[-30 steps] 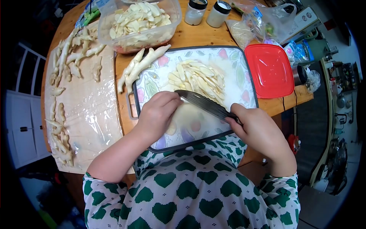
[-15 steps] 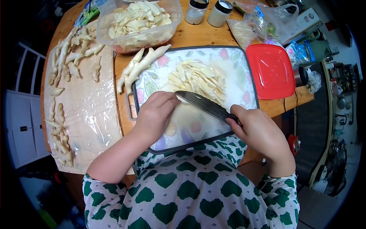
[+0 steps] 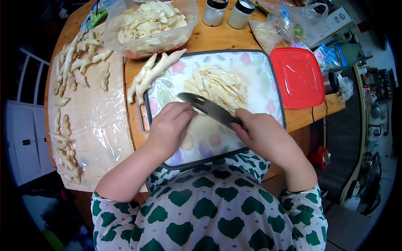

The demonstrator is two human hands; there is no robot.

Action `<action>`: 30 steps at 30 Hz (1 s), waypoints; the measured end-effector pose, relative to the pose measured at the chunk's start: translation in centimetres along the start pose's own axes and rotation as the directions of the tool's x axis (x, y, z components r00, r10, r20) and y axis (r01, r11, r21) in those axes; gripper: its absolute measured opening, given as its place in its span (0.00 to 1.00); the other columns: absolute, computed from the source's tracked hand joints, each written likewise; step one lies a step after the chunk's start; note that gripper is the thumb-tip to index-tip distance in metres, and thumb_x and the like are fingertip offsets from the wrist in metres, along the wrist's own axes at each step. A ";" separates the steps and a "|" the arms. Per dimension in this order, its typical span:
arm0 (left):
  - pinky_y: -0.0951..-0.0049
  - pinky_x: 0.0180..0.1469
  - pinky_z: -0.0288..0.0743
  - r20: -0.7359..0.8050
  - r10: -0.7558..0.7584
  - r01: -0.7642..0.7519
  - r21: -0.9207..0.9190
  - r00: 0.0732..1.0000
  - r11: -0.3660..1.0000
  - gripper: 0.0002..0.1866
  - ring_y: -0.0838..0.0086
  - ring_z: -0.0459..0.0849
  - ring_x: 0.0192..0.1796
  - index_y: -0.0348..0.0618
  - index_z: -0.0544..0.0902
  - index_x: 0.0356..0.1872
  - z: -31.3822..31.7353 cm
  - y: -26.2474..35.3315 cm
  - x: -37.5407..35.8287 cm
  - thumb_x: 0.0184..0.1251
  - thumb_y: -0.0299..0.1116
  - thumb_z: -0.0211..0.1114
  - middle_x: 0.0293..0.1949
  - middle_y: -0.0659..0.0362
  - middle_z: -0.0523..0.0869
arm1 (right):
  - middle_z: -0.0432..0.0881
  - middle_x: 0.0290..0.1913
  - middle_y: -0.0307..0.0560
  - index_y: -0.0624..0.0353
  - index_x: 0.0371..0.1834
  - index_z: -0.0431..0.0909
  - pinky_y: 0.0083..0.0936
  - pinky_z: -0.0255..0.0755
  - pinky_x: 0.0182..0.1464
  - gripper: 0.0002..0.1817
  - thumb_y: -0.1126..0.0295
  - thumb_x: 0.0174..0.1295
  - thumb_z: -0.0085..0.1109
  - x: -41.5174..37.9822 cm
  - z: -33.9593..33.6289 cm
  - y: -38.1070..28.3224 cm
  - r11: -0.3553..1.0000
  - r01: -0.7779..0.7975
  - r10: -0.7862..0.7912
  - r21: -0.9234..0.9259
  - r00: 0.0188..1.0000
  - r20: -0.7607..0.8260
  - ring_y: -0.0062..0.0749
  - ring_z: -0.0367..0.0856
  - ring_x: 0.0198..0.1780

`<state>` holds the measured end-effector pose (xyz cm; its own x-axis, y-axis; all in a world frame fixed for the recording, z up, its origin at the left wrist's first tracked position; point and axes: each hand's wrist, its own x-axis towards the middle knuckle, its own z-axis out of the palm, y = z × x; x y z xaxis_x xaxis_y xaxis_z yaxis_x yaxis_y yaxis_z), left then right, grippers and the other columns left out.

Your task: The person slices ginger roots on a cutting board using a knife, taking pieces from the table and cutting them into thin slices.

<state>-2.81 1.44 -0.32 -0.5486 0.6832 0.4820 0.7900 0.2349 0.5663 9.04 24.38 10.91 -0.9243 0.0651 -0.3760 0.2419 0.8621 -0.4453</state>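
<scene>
My right hand [image 3: 257, 127] is wrapped round the handle of a dark knife [image 3: 211, 109], whose blade slants up and left over the cutting board [image 3: 234, 144]. Closed at the left part of the board, my left hand [image 3: 171, 125] has its fingertips pressed together near the blade; whatever they hold is hidden. Beyond the blade lies a pile of pale slices [image 3: 217, 85] on the board. A large peeled ginger root [image 3: 153, 73] rests across the board's upper left corner.
A clear tub [image 3: 150, 42] of slices stands behind the board. More ginger roots [image 3: 67, 67] lie on a plastic-covered sheet [image 3: 100, 121] at left. Two jars [image 3: 240, 14] stand at the back. The red lid [image 3: 297, 77] and plastic bags [image 3: 284, 25] are at right.
My right hand has moved left and slightly up with the knife, and the blade tip has slid left past my left fingertips. My left hand has barely moved.
</scene>
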 end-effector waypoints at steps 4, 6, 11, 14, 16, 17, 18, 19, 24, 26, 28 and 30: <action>0.59 0.53 0.88 0.006 0.011 -0.011 0.004 1.000 1.000 0.11 0.54 0.92 0.50 0.37 0.91 0.44 0.0 -0.1 0.0 0.59 0.18 0.77 0.48 0.52 0.92 | 0.87 0.34 0.67 0.63 0.47 0.79 0.56 0.80 0.46 0.11 0.65 0.81 0.62 -1.2 -1.6 0.6 0.996 -0.077 0.077 0.044 0.997 0.016 0.68 0.89 0.42; 0.60 0.56 0.88 0.026 0.013 -0.013 0.014 1.000 1.000 0.14 0.53 0.91 0.53 0.36 0.91 0.47 0.1 -0.2 -0.2 0.58 0.18 0.74 0.50 0.50 0.91 | 0.87 0.33 0.67 0.63 0.47 0.79 0.56 0.80 0.45 0.11 0.65 0.81 0.62 -1.7 -1.5 0.1 0.999 -0.028 0.029 0.042 0.999 -0.015 0.68 0.88 0.40; 0.60 0.58 0.88 0.030 0.028 -0.029 0.043 0.999 0.999 0.16 0.53 0.91 0.55 0.34 0.91 0.48 0.0 0.0 -0.2 0.57 0.18 0.73 0.52 0.50 0.91 | 0.87 0.33 0.66 0.63 0.47 0.79 0.53 0.81 0.42 0.11 0.65 0.81 0.64 -2.2 -1.8 -0.2 0.999 0.039 -0.039 -0.024 0.999 -0.028 0.66 0.89 0.39; 0.60 0.57 0.88 0.021 0.035 -0.036 0.049 0.999 0.998 0.14 0.53 0.91 0.54 0.34 0.91 0.47 0.0 0.0 -0.2 0.58 0.18 0.74 0.51 0.50 0.91 | 0.86 0.31 0.66 0.64 0.46 0.77 0.56 0.81 0.43 0.11 0.66 0.81 0.62 -2.3 -2.3 -0.2 0.998 0.040 -0.040 -0.058 0.999 -0.001 0.68 0.88 0.38; 0.59 0.53 0.88 -0.011 0.049 -0.048 0.048 0.999 0.998 0.11 0.53 0.92 0.51 0.35 0.91 0.45 0.1 -0.1 0.0 0.60 0.18 0.76 0.48 0.50 0.92 | 0.87 0.32 0.66 0.64 0.46 0.77 0.56 0.81 0.43 0.11 0.66 0.81 0.62 -2.4 -2.8 -0.7 0.997 0.012 -0.010 -0.074 1.000 0.028 0.68 0.89 0.39; 0.59 0.53 0.88 -0.010 0.045 -0.045 0.046 0.999 0.998 0.11 0.53 0.92 0.51 0.35 0.91 0.45 0.1 -0.1 0.0 0.61 0.18 0.76 0.48 0.50 0.92 | 0.87 0.32 0.66 0.64 0.46 0.77 0.56 0.81 0.44 0.11 0.66 0.81 0.62 -2.3 -2.8 -0.7 0.997 0.016 -0.013 -0.080 0.999 0.037 0.68 0.89 0.39; 0.59 0.53 0.88 -0.009 0.042 -0.041 0.045 0.999 0.998 0.11 0.53 0.92 0.51 0.35 0.91 0.45 0.1 0.0 0.0 0.61 0.18 0.76 0.48 0.50 0.92 | 0.87 0.32 0.66 0.64 0.47 0.78 0.56 0.81 0.44 0.11 0.66 0.81 0.62 -2.1 -2.9 -0.6 0.996 0.021 -0.017 -0.086 0.999 0.046 0.68 0.89 0.39; 0.59 0.53 0.88 -0.008 0.038 -0.038 0.044 0.999 0.998 0.11 0.53 0.92 0.51 0.35 0.91 0.44 0.0 0.0 0.1 0.61 0.18 0.76 0.48 0.50 0.92 | 0.87 0.32 0.66 0.64 0.47 0.78 0.56 0.81 0.44 0.11 0.66 0.81 0.61 -1.9 -3.0 -0.6 0.996 0.026 -0.021 -0.091 0.998 0.056 0.68 0.89 0.39; 0.59 0.53 0.88 -0.009 0.020 -0.020 0.032 1.000 0.999 0.10 0.53 0.92 0.50 0.36 0.91 0.44 0.2 -0.1 0.0 0.61 0.19 0.77 0.48 0.50 0.92 | 0.88 0.34 0.66 0.65 0.48 0.80 0.56 0.82 0.45 0.11 0.65 0.81 0.61 1.9 0.0 -1.2 0.999 0.052 -0.052 0.000 0.999 0.015 0.68 0.90 0.41; 0.59 0.53 0.88 -0.013 0.016 -0.016 0.028 1.000 0.999 0.10 0.53 0.92 0.50 0.36 0.91 0.44 0.1 -0.2 0.0 0.61 0.19 0.77 0.48 0.51 0.92 | 0.89 0.36 0.66 0.64 0.48 0.80 0.56 0.82 0.47 0.11 0.66 0.80 0.61 2.4 0.5 -2.0 0.999 0.038 -0.038 0.023 0.999 -0.003 0.68 0.90 0.43; 0.59 0.53 0.88 -0.013 0.010 -0.010 0.015 1.000 1.000 0.11 0.53 0.92 0.50 0.37 0.91 0.44 0.0 -0.2 -0.2 0.60 0.19 0.77 0.48 0.51 0.92 | 0.89 0.36 0.66 0.63 0.49 0.80 0.56 0.82 0.47 0.11 0.65 0.81 0.61 2.0 0.5 -2.0 0.999 0.024 -0.024 0.025 1.000 0.001 0.68 0.90 0.42; 0.59 0.54 0.88 -0.010 -0.009 0.009 0.016 1.000 1.000 0.11 0.54 0.92 0.50 0.38 0.91 0.44 0.2 -0.2 -0.6 0.60 0.19 0.78 0.48 0.52 0.92 | 0.89 0.35 0.66 0.63 0.49 0.80 0.55 0.82 0.46 0.11 0.65 0.81 0.61 1.2 0.1 -1.2 1.000 0.005 -0.005 0.014 1.000 0.001 0.68 0.90 0.41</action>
<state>-2.63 1.15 -0.85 -0.5585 0.6737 0.4839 0.7892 0.2521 0.5600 7.68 23.34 10.90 -0.9253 0.0598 -0.3746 0.2409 0.8555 -0.4584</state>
